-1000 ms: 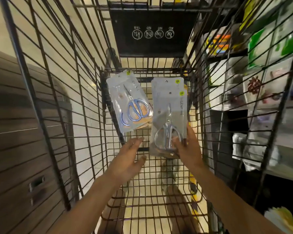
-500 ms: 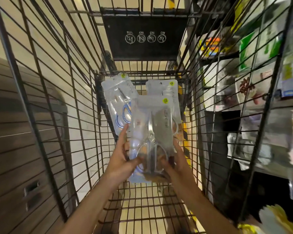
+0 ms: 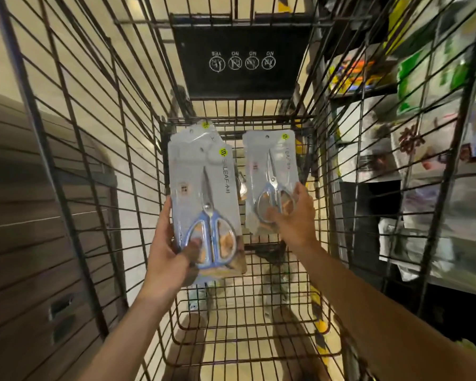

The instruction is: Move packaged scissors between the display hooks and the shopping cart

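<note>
Your left hand (image 3: pixel 173 251) grips the blue-handled scissors pack (image 3: pixel 204 204) at its near left corner, thumb across the handle blister, fingers behind; a second pack (image 3: pixel 201 134) sits stacked behind it, only its far edge showing, so I can't tell if you're holding both. Your right hand (image 3: pixel 293 218) pinches the silver-handled scissors pack (image 3: pixel 270 177) near its near right edge, thumb on the front face. Both packs are lifted inside the shopping cart (image 3: pixel 242 270), above the floor wire, well apart from each other; the shelves (image 3: pixel 423 133) on the right are blurred and I see no hooks. My read: you're lifting packs out to rehang. Keep the hang holes far-side up and clear of your fingers; lift straight up so corners don't catch the cart wire; check the stack on the left before moving, a loose rear pack likely slides; hang one pack at a time.
</note>
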`<state>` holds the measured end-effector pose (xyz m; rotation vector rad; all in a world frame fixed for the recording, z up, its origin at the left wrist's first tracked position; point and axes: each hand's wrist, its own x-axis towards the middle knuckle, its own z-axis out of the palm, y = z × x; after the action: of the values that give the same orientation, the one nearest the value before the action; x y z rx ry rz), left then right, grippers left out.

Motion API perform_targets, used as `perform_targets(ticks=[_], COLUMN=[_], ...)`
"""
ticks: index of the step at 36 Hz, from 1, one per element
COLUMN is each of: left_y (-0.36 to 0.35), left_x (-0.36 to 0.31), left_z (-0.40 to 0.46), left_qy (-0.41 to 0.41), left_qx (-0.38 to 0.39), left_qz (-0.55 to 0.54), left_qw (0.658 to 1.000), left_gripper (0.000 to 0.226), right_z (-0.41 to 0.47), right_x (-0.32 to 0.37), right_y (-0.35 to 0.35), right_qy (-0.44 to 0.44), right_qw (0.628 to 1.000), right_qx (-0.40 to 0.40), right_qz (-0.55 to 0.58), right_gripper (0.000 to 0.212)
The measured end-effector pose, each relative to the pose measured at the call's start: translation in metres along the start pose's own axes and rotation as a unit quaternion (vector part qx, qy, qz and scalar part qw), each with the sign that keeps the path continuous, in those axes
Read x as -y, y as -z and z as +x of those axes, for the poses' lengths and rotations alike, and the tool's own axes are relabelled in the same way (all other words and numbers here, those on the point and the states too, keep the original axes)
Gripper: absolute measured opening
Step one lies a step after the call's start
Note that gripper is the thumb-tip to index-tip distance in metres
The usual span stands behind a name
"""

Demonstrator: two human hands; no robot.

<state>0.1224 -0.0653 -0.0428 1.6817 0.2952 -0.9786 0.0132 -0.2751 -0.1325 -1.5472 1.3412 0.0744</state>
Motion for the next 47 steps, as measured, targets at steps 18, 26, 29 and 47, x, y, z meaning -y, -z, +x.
perform_targets(ticks=[18,26,29,47], left_y=[-0.013,-0.016,-0.013,0.065], left_x=[0.001,0.003,-0.001,-0.127], left_z=[-0.012,-0.018,-0.027,-0.175], left_qy=[-0.001,-0.012,-0.031,-0.183], left_qx=[0.006,0.008,0.015,0.148], left_qz=[0.017,0.058,0.065,0.151], left_qw=[1.0,0.998,0.997,0.96], left_gripper=[0.084,0.097,0.098,0.089], right_z=[0.0,-0.026,-0.038,-0.291], right_x=[-0.021,-0.037,-0.032,0.06], right_y=[-0.007,0.003,0.009,0.089], right_qy=[0.03,0.03,0.034,0.091], right_qw=[0.985,0.998,0.999,0.966], right_qx=[-0.099,0.031,0.035,-0.04], right_qz=[-0.138,-0.034,-0.015,0.24], right_gripper=[0.107,0.075,0.065,0.052])
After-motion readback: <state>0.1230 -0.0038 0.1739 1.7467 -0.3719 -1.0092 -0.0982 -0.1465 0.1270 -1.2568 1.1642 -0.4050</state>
